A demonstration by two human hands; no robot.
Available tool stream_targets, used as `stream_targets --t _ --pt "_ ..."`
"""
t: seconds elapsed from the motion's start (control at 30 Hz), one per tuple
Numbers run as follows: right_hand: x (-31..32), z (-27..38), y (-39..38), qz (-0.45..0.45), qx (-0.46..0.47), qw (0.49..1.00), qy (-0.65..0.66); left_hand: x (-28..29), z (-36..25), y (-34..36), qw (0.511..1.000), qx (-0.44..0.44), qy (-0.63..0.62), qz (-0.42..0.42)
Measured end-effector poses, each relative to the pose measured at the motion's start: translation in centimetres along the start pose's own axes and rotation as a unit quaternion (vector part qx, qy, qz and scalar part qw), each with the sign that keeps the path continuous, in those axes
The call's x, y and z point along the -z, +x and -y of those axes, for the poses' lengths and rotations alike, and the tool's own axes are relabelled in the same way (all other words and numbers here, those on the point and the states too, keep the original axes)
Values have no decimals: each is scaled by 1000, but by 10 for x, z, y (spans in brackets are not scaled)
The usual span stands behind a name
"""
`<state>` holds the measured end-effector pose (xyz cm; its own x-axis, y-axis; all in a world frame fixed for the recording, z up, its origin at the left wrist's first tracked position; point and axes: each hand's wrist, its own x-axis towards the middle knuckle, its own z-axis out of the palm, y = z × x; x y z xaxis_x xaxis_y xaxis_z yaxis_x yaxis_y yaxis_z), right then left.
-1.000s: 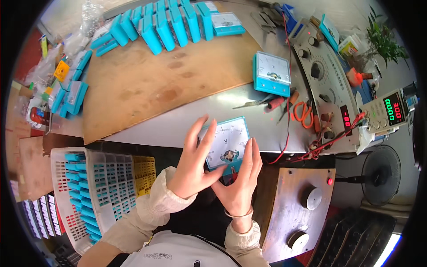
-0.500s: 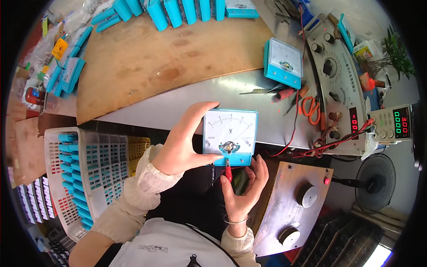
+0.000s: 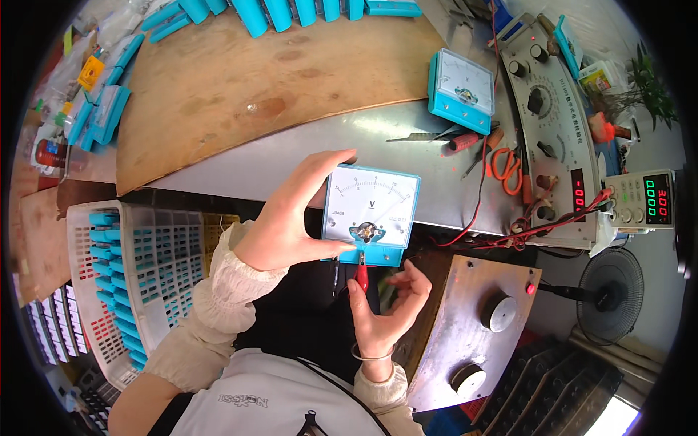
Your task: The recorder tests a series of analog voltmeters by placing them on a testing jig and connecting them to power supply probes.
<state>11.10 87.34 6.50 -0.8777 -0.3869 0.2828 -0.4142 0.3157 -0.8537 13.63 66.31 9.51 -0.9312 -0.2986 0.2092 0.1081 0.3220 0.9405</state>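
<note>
My left hand (image 3: 276,232) grips a square teal-cased voltmeter (image 3: 371,207) at its left side, the white dial facing up. A red clip (image 3: 363,276) hangs at the meter's lower edge, with a dark clip (image 3: 335,276) beside it on the left. Below the meter, my right hand (image 3: 385,323) has its fingers loosely curled and apart from the thumb, whose tip is at the red clip.
Rows of teal meters (image 3: 287,14) line a wooden board (image 3: 276,73). Another meter (image 3: 462,87), orange scissors (image 3: 507,174) and tools lie near an instrument panel (image 3: 545,138). A power supply (image 3: 640,200) stands right. A white crate (image 3: 167,276) sits left, a metal fixture (image 3: 472,334) lower right.
My right hand has left the meter's right edge and dropped to the red clip. The meter is turned straighter toward me, still in my left hand. The view has shifted.
</note>
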Motion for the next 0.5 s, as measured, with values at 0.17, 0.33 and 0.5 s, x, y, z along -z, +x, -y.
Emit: stream_targets --t 0.17,0.33,0.5 --pt "-3 0 -3 -10 -64 996 57 4 7 -1 999 -5 -9 -30" --pt "-10 16 4 18 -107 984 143 7 -9 7 998 -33 0 -56" --pt "-5 24 36 71 -14 997 22 8 9 -22 992 -3 1 -126"
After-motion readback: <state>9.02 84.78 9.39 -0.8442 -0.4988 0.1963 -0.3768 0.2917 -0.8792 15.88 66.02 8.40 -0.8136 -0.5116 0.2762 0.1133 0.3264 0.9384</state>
